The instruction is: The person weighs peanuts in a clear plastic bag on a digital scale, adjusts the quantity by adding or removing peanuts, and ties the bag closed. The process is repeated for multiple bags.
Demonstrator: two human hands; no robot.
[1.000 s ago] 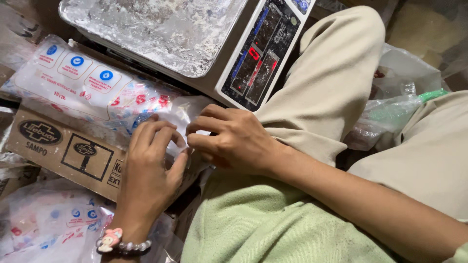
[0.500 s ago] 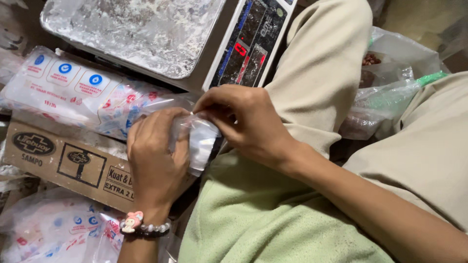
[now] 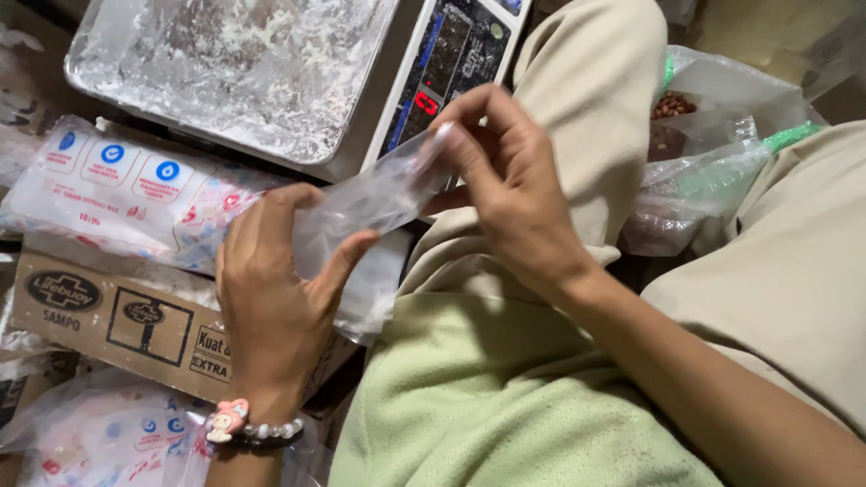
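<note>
1. Clear plastic bag (image 3: 365, 212) sits stretched between my two hands, above my lap and just in front of the scale's panel, slanting up from lower left to upper right.
2. My left hand (image 3: 271, 289) has its grip closed on the bag's lower part, thumb on the near face and fingers curled behind; a bead bracelet (image 3: 248, 426) with a pink charm rings that wrist.
3. My right hand (image 3: 510, 185) holds a narrow pinch on the bag's upper edge, fingertips pressed together right at the corner.
4. The bag's lower edge hangs loose below my left thumb, over the gap between the cardboard box (image 3: 135, 320) and my green shirt (image 3: 487, 406).
5. A weighing scale (image 3: 361, 90) stands just beyond the hands; its steel tray is dusted with white powder, and its dark keypad panel shows a red digit right behind the bag's top.
6. On the left, a printed pack of plastic bags (image 3: 117, 194) lies on the box, touching the scale's near edge.
7. On the right, past my beige-trousered knee (image 3: 586, 99), a clear sack of brown nuts (image 3: 695, 153) fills the space.
8. Open room is tight: the only free pocket is the small span above my lap between both wrists.
</note>
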